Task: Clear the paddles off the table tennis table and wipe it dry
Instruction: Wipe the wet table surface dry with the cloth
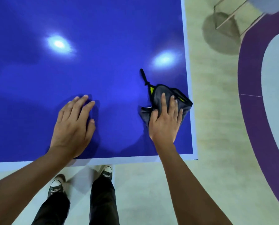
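The blue table tennis table (86, 70) with a white border fills the upper left. Near its right edge lies a dark grey cloth (160, 96) with yellow-green trim and a black strap pointing away from me. My right hand (165, 117) presses flat on top of the cloth, fingers spread over it. Resting palm-down on the bare blue surface close to the near edge is my left hand (73, 125), holding nothing. No paddles are in view.
The table's near right corner (194, 155) is close to my right hand. Beyond it is pale floor with a purple and white curved marking (252, 95). A metal-framed stand (225, 18) stands at the upper right. My shoes are below the table edge.
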`<state>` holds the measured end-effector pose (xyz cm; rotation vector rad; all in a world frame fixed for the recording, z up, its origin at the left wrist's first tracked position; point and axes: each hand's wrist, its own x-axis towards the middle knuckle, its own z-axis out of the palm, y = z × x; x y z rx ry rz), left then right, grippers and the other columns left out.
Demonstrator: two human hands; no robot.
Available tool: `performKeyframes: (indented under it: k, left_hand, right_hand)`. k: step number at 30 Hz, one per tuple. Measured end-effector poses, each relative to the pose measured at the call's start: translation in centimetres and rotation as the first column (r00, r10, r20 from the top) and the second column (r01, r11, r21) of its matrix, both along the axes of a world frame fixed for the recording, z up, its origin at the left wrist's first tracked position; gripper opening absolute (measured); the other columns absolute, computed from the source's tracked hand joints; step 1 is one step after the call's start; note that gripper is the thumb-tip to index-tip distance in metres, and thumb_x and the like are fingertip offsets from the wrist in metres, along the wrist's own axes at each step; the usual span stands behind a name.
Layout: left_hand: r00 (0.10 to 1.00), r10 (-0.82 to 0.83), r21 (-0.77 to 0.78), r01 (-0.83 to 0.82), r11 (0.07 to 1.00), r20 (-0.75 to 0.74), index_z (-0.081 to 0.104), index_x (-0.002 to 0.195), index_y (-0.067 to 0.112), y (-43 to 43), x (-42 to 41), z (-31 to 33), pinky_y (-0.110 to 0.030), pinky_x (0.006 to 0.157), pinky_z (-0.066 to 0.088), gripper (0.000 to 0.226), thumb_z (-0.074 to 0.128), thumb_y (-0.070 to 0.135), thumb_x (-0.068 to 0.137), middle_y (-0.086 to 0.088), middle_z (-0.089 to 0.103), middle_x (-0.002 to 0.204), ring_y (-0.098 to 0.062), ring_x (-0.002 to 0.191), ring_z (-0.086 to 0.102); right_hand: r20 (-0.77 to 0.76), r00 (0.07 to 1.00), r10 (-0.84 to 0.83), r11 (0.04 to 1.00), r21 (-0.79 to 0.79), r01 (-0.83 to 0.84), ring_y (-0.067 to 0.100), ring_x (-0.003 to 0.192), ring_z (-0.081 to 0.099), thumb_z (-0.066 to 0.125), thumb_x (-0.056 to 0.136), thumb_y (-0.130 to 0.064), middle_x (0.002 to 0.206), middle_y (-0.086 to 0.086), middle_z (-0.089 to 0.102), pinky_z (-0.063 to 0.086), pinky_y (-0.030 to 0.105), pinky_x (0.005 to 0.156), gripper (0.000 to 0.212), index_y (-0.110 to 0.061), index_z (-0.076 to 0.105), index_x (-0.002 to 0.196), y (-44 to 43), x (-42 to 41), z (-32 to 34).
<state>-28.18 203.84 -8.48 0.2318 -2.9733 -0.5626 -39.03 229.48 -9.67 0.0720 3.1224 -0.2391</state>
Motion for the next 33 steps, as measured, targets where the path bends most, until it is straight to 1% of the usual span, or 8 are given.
performKeyframes:
  k: [3, 9, 14, 18, 22, 26, 30, 33]
  left_hand:
    - [0.999, 0.032, -0.063, -0.030, 0.998, 0.034, 0.047, 0.145, 0.006, 1.0, -0.9, -0.7, -0.053, 0.118, 0.027, 0.054, 0.038, 0.030, 0.098, -0.015, 0.039, 0.156, -0.038, 0.146, 0.033]
    - [0.998, 0.065, -0.102, -0.065, 0.993, -0.005, 0.049, 0.145, 0.006, 1.1, -0.7, -1.1, -0.053, 0.118, 0.027, 0.054, 0.040, 0.031, 0.098, -0.015, 0.042, 0.155, -0.039, 0.145, 0.036]
    - [0.999, 0.054, -0.068, -0.054, 0.996, -0.001, 0.048, 0.145, 0.008, 0.9, -0.7, -1.2, -0.053, 0.118, 0.025, 0.052, 0.042, 0.029, 0.097, -0.014, 0.040, 0.156, -0.038, 0.145, 0.034]
    - [0.998, 0.063, -0.037, -0.063, 0.997, 0.011, 0.047, 0.144, 0.010, 1.1, -0.5, -0.8, -0.051, 0.118, 0.023, 0.052, 0.041, 0.029, 0.097, -0.012, 0.040, 0.156, -0.036, 0.146, 0.032]
    - [0.999, 0.043, -0.034, -0.043, 0.998, -0.003, 0.046, 0.145, 0.010, 0.6, -0.4, -1.0, -0.050, 0.119, 0.023, 0.052, 0.037, 0.030, 0.098, -0.012, 0.039, 0.157, -0.036, 0.146, 0.031]
    - [0.998, -0.023, 0.072, 0.028, 0.997, -0.067, 0.047, 0.146, 0.010, -0.7, 0.3, -1.1, -0.050, 0.119, 0.026, 0.051, 0.040, 0.025, 0.098, -0.014, 0.039, 0.157, -0.035, 0.146, 0.034]
    - [0.999, -0.014, 0.020, 0.015, 1.000, -0.048, 0.043, 0.150, 0.010, -4.3, 4.8, -0.7, -0.049, 0.120, 0.026, 0.053, 0.041, 0.023, 0.098, -0.015, 0.037, 0.159, -0.035, 0.146, 0.033]
    - [0.998, 0.065, -0.039, -0.065, 0.997, 0.004, 0.039, 0.151, 0.010, -8.6, 10.4, -0.7, -0.049, 0.122, 0.024, 0.055, 0.038, 0.023, 0.098, -0.014, 0.033, 0.161, -0.035, 0.148, 0.030]
  right_hand:
    - [-0.011, 0.997, 0.079, 0.997, -0.008, -0.079, 0.021, 0.157, 0.011, 0.028, 0.099, -0.046, 0.169, 0.002, 0.019, 0.003, 0.045, 0.128, 0.064, -0.034, 0.021, 0.161, 0.7, -3.7, -0.2]
    - [-0.004, 0.992, 0.129, 0.992, -0.011, -0.129, 0.022, 0.156, 0.012, 0.030, 0.101, -0.045, 0.169, 0.005, 0.018, 0.005, 0.046, 0.127, 0.062, -0.033, 0.023, 0.161, 1.4, -19.2, 0.0]
    - [0.026, 0.990, 0.139, 0.990, -0.013, -0.139, 0.022, 0.157, 0.011, 0.028, 0.102, -0.045, 0.170, 0.005, 0.015, 0.003, 0.045, 0.127, 0.062, -0.034, 0.019, 0.162, 1.6, -22.9, 0.6]
    - [0.036, 0.990, 0.138, 0.990, -0.045, -0.136, 0.021, 0.157, 0.011, 0.028, 0.102, -0.041, 0.170, 0.004, 0.015, 0.003, 0.044, 0.127, 0.061, -0.033, 0.021, 0.162, 2.6, -18.7, 0.8]
    - [-0.017, 0.994, 0.105, 0.993, -0.056, -0.106, 0.020, 0.156, 0.016, 0.029, 0.100, -0.042, 0.169, 0.004, 0.021, 0.006, 0.043, 0.127, 0.061, -0.033, 0.026, 0.160, 4.8, -10.0, 0.6]
    - [-0.039, 0.999, 0.027, 0.999, -0.028, -0.028, 0.019, 0.156, 0.015, 0.028, 0.100, -0.043, 0.169, 0.002, 0.020, 0.007, 0.043, 0.127, 0.061, -0.034, 0.025, 0.160, 7.0, -2.2, 0.4]
    - [0.000, 0.987, -0.158, 0.987, -0.025, 0.158, 0.021, 0.157, 0.010, 0.028, 0.101, -0.042, 0.170, 0.005, 0.014, 0.004, 0.047, 0.127, 0.062, -0.032, 0.020, 0.162, 3.7, 0.9, 0.4]
    - [0.001, 0.986, -0.167, 0.986, -0.012, 0.167, 0.022, 0.157, 0.008, 0.027, 0.101, -0.043, 0.170, 0.006, 0.011, 0.001, 0.048, 0.127, 0.064, -0.030, 0.017, 0.163, -2.2, 3.2, 0.4]
